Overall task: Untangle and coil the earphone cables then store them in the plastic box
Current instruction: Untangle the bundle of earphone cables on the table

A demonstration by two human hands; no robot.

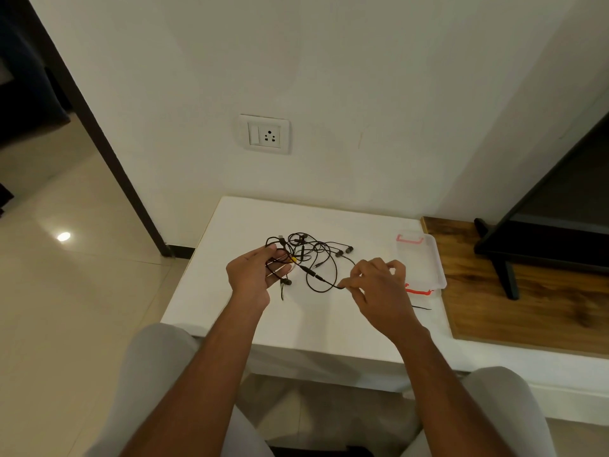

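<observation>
A tangle of black earphone cables [313, 255] hangs just above the white table [296, 318]. My left hand [253, 275] holds one side of the tangle, with loops across its fingers and an earbud dangling below. My right hand [375, 285] pinches a cable strand between thumb and forefinger at the tangle's right end. Two earbuds [344, 251] lie on the table behind the tangle. The clear plastic box [425, 262] with red clips stands at the table's right edge, partly hidden by my right hand.
A short black strand [421, 307] lies on the table near the box. A wooden board [527, 298] with a black stand's leg [507, 278] adjoins the table on the right. A wall socket [265, 135] is behind. My knees are below the table's front edge.
</observation>
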